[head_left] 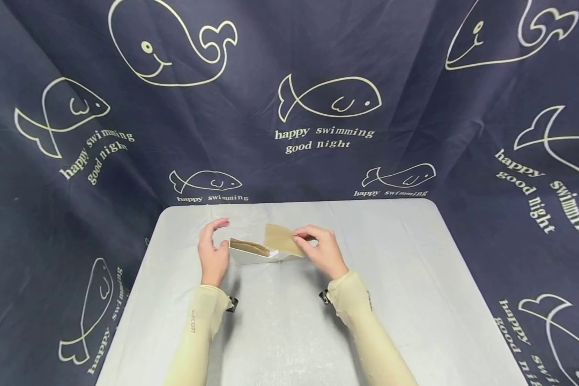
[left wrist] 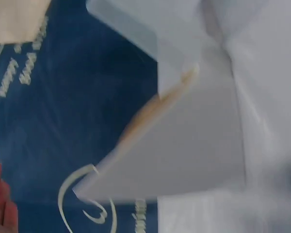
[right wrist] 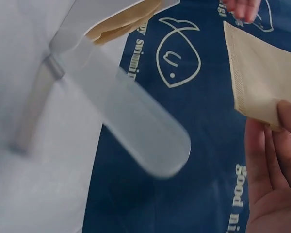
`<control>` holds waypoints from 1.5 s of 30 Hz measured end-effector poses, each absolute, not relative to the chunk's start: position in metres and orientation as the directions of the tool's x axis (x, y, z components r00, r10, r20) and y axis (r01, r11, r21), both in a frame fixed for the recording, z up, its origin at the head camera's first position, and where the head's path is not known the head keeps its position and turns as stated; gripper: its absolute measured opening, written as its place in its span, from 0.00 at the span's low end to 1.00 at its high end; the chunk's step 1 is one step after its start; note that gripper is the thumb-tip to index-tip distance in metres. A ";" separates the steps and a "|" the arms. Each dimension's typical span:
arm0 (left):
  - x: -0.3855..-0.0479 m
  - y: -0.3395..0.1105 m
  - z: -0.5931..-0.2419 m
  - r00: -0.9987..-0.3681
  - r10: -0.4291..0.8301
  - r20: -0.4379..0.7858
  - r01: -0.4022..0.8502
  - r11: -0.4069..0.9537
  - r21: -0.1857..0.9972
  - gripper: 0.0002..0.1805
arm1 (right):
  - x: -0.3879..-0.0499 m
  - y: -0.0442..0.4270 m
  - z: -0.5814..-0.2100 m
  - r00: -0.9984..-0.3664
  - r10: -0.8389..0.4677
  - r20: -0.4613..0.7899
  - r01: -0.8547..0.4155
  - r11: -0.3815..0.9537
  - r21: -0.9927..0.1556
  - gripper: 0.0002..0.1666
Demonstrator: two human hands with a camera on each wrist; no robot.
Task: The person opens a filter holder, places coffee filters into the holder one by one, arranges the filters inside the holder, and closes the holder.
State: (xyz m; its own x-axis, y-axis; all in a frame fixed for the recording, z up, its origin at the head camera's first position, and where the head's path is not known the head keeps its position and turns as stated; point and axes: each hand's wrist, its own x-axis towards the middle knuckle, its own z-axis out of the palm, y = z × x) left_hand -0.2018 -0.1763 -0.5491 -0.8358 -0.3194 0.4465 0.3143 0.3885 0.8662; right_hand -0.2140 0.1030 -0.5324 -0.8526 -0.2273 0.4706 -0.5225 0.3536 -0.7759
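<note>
My right hand [head_left: 322,249] pinches a brown paper coffee filter [head_left: 281,238] between thumb and fingers. The filter's crimped edge shows in the right wrist view, where the filter [right wrist: 264,73] is held away from the box. Left of it, a white slant-topped box [head_left: 253,258] stands on the table with more brown filters [head_left: 248,246] inside. My left hand [head_left: 213,254] is beside the box's left end, fingers apart and curved, thumb close to the corner. Whether that thumb touches the box is unclear. Only some left fingers [left wrist: 1,204] show in the left wrist view.
A translucent strip with a rounded end [right wrist: 136,124] juts out by the box, beside a blurred brownish piece [right wrist: 31,104]. The pale cloth-covered table [head_left: 289,332] meets dark blue curtains [head_left: 318,177] printed with fish at its back and sides.
</note>
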 end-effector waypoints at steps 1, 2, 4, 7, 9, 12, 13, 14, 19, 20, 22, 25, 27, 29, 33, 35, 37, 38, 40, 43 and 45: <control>-0.204 -0.182 -0.553 -0.839 -0.320 0.440 0.299 0.404 0.865 0.35 | -0.216 0.098 -0.532 -0.849 -0.238 0.471 -0.528 0.352 -0.773 0.05; -0.205 -0.187 -0.557 -0.850 -0.311 0.425 0.278 0.419 0.864 0.37 | -0.218 0.094 -0.531 -0.845 -0.246 0.475 -0.535 0.355 -0.767 0.05; -0.207 -0.192 -0.566 -0.884 -0.267 0.383 0.238 0.447 0.862 0.39 | -0.222 0.084 -0.531 -0.836 -0.261 0.483 -0.548 0.361 -0.755 0.05; -0.209 -0.193 -0.581 -0.934 -0.185 0.307 0.188 0.476 0.859 0.40 | -0.228 0.069 -0.531 -0.817 -0.293 0.496 -0.576 0.384 -0.722 0.05; -0.209 -0.190 -0.589 -0.952 -0.159 0.260 0.155 0.481 0.863 0.39 | -0.232 0.059 -0.532 -0.808 -0.327 0.491 -0.589 0.413 -0.694 0.05; -0.210 -0.184 -0.599 -0.967 -0.158 0.200 0.092 0.513 0.853 0.36 | -0.236 0.045 -0.535 -0.806 -0.376 0.456 -0.591 0.471 -0.655 0.03; -0.211 -0.181 -0.601 -0.970 -0.163 0.179 0.070 0.519 0.852 0.35 | -0.237 0.041 -0.536 -0.808 -0.387 0.445 -0.589 0.488 -0.644 0.03; -0.211 -0.179 -0.603 -0.973 -0.166 0.162 0.051 0.527 0.848 0.33 | -0.238 0.038 -0.537 -0.811 -0.394 0.432 -0.584 0.508 -0.634 0.03; -0.213 -0.174 -0.610 -0.970 -0.201 0.134 0.003 0.543 0.840 0.25 | -0.240 0.025 -0.542 -0.816 -0.397 0.420 -0.577 0.594 -0.560 0.01; -0.213 -0.173 -0.611 -0.968 -0.211 0.138 0.001 0.544 0.839 0.23 | -0.240 0.022 -0.544 -0.819 -0.394 0.417 -0.572 0.611 -0.547 0.01; -0.214 -0.173 -0.612 -0.961 -0.233 0.150 0.000 0.542 0.840 0.19 | -0.240 0.017 -0.548 -0.827 -0.393 0.402 -0.560 0.639 -0.528 0.02; -0.217 -0.171 -0.614 -0.948 -0.265 0.175 0.010 0.528 0.849 0.16 | -0.241 0.011 -0.554 -0.840 -0.392 0.375 -0.541 0.660 -0.521 0.02; -0.219 -0.170 -0.615 -0.940 -0.283 0.190 0.019 0.513 0.858 0.16 | -0.241 0.007 -0.557 -0.846 -0.395 0.358 -0.533 0.665 -0.523 0.02; -0.221 -0.170 -0.615 -0.935 -0.295 0.199 0.025 0.503 0.864 0.16 | -0.240 0.004 -0.560 -0.854 -0.400 0.332 -0.519 0.670 -0.531 0.02; -0.222 -0.169 -0.615 -0.932 -0.306 0.197 0.020 0.499 0.866 0.15 | -0.240 -0.001 -0.566 -0.869 -0.413 0.273 -0.494 0.690 -0.529 0.03; -0.223 -0.169 -0.615 -0.931 -0.308 0.194 0.018 0.495 0.868 0.15 | -0.239 -0.002 -0.570 -0.868 -0.423 0.258 -0.495 0.704 -0.510 0.03; -0.223 -0.169 -0.616 -0.931 -0.310 0.194 0.015 0.497 0.868 0.15 | -0.239 -0.004 -0.574 -0.865 -0.432 0.253 -0.500 0.713 -0.491 0.02; -0.223 -0.169 -0.616 -0.930 -0.313 0.194 0.015 0.495 0.869 0.14 | -0.238 -0.004 -0.576 -0.863 -0.438 0.251 -0.504 0.718 -0.480 0.02; -0.222 -0.169 -0.617 -0.927 -0.319 0.197 0.015 0.494 0.870 0.13 | -0.237 -0.005 -0.581 -0.859 -0.450 0.243 -0.511 0.724 -0.464 0.02; -0.220 -0.169 -0.618 -0.924 -0.330 0.192 0.008 0.486 0.874 0.12 | -0.236 -0.008 -0.587 -0.858 -0.461 0.226 -0.512 0.732 -0.450 0.02; -0.220 -0.169 -0.618 -0.923 -0.334 0.191 0.006 0.482 0.876 0.12 | -0.235 -0.009 -0.591 -0.857 -0.465 0.222 -0.513 0.738 -0.438 0.02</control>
State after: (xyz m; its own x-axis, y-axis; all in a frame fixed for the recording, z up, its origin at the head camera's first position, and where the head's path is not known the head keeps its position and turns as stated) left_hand -0.2196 -0.1694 -0.6180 -0.9230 -0.3344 0.1906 0.0063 0.4818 0.8762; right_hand -0.2355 -0.0095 -0.5908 -0.8572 -0.4649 0.2215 -0.5134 0.7377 -0.4384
